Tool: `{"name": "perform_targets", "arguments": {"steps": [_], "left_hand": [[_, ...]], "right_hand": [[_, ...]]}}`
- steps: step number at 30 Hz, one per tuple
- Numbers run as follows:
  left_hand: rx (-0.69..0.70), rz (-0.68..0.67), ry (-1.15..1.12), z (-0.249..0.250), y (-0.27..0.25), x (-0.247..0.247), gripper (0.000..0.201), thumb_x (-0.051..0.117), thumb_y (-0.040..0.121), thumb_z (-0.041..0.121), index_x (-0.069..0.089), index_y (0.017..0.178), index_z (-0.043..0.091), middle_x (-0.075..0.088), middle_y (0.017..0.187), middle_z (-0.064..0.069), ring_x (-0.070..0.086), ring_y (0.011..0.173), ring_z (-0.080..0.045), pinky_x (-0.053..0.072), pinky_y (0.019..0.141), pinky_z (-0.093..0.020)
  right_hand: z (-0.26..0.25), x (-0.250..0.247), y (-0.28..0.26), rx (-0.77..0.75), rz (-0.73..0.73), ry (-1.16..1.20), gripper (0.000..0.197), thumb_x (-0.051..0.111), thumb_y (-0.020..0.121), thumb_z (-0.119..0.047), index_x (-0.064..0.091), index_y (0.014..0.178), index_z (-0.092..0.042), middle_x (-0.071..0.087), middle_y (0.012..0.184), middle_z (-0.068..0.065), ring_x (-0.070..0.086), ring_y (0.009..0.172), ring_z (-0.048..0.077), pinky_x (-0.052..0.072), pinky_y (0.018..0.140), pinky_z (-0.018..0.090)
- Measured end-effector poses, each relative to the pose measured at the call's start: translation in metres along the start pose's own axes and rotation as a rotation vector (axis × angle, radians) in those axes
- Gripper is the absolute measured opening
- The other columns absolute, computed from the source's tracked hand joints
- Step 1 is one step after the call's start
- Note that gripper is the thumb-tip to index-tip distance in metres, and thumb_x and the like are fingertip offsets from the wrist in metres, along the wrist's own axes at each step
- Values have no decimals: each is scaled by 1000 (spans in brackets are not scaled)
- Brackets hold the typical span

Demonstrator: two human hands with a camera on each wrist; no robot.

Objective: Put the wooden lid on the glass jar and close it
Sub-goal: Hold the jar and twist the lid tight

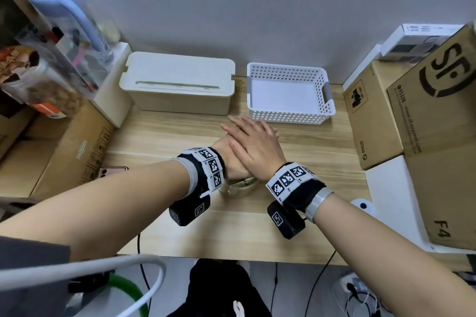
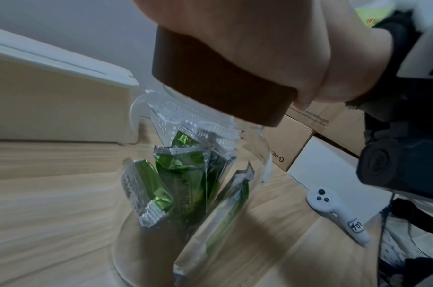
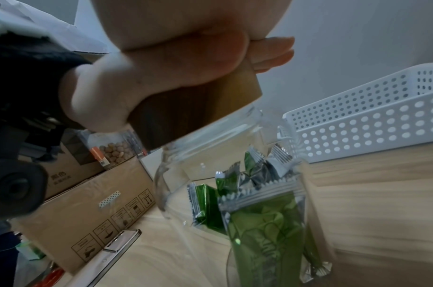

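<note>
A clear glass jar [image 2: 186, 184] holding green and silver sachets stands on the wooden table [image 1: 167, 136]. The dark wooden lid [image 2: 220, 81] sits on the jar's mouth. My left hand [image 1: 228, 159] lies flat on top of the lid, fingers straight. Stacked over it, my right hand [image 1: 255, 141] presses down, its fingers straight too. In the head view the hands hide the lid, and only a bit of the jar [image 1: 239, 186] shows below the wrists. The right wrist view shows the lid [image 3: 193, 114] under the palms and the jar [image 3: 235, 194] beneath it.
A white perforated basket [image 1: 288, 92] and a cream lidded box [image 1: 177, 85] stand behind the hands. Cardboard boxes [image 1: 373, 116] line the right side and more boxes [image 1: 64, 152] the left. A phone [image 1: 113, 171] lies at the left, a white controller [image 1: 363, 207] at the right.
</note>
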State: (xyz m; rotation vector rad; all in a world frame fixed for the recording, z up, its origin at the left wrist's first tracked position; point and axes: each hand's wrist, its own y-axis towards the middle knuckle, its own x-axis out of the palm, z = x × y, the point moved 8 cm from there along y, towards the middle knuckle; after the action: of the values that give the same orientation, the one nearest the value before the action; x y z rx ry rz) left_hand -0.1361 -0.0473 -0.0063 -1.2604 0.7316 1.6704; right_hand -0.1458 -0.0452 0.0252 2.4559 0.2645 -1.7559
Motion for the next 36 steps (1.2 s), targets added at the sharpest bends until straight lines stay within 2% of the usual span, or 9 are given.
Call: {"name": "perform_targets", "arguments": {"steps": [2, 6, 9, 12, 15, 19, 23, 29, 36], "left_hand": [[-25, -30, -16, -1, -2, -3, 69, 35, 90, 38, 15, 149, 7, 14, 160, -11, 15, 147, -19, -8, 118, -18], [-140, -102, -170, -11, -4, -26, 64, 43, 85, 42, 41, 137, 4, 44, 144, -18, 41, 131, -26, 22, 118, -38], [-295, -139, -193, -42, -23, -37, 81, 32, 82, 57, 18, 148, 12, 19, 159, -9, 20, 146, -21, 8, 121, -43], [-446, -86, -430, -71, -55, -35, 71, 25, 85, 38, 9, 150, 14, 8, 161, -9, 6, 149, -21, 3, 118, -31], [-578, -112, -471, -82, -79, -14, 73, 47, 87, 8, 10, 150, 11, 8, 160, -15, 7, 148, -26, 8, 119, -31], [-511, -161, -509, -66, -84, 21, 108, 71, 63, 25, 8, 149, 9, 18, 156, -17, 19, 145, -29, 17, 118, -34], [-507, 71, -705, -60, -77, 27, 130, 82, 39, 50, 17, 146, 16, 33, 147, -13, 31, 137, -24, 26, 117, -41], [-525, 136, -716, -57, -71, 31, 123, 76, 40, 57, 23, 142, 13, 33, 141, -10, 33, 133, -20, 27, 112, -27], [-521, 167, -747, -60, -72, 32, 118, 88, 52, 36, 16, 145, 24, 29, 145, -7, 30, 134, -15, 23, 108, -22]], "right_hand": [[0, -2, 0, 6, -14, 10, 55, 16, 93, -44, 39, 141, -32, 35, 153, -6, 24, 144, 16, 8, 119, 42], [14, -7, 7, 84, -73, 133, 50, 25, 98, -42, 33, 144, -27, 32, 155, -2, 23, 144, 17, 8, 120, 41], [36, -12, 6, 195, -51, 230, 51, 31, 98, -40, 29, 146, -23, 31, 155, 1, 24, 144, 20, 15, 121, 44], [45, -5, -5, 248, -117, 305, 58, 39, 97, -39, 22, 149, -20, 25, 157, 5, 20, 146, 22, 13, 120, 37], [39, 5, -14, 257, -220, 444, 74, 58, 88, -40, 21, 149, -20, 24, 157, 7, 25, 143, 23, 21, 118, 37], [25, 5, -13, 137, -282, 382, 103, 78, 69, -40, 16, 150, -23, 18, 158, 7, 18, 145, 25, 18, 119, 39], [3, 5, -7, -60, -339, 122, 117, 85, 56, -44, 17, 149, -25, 15, 158, 6, 13, 145, 25, 19, 117, 42], [-7, 3, -3, -95, -389, -46, 107, 83, 57, -38, 25, 146, -26, 26, 152, 5, 19, 140, 27, 30, 113, 45], [-6, -3, -4, 3, -266, -91, 99, 74, 57, -51, 30, 143, -29, 37, 145, 3, 39, 125, 30, 45, 99, 45]]}}
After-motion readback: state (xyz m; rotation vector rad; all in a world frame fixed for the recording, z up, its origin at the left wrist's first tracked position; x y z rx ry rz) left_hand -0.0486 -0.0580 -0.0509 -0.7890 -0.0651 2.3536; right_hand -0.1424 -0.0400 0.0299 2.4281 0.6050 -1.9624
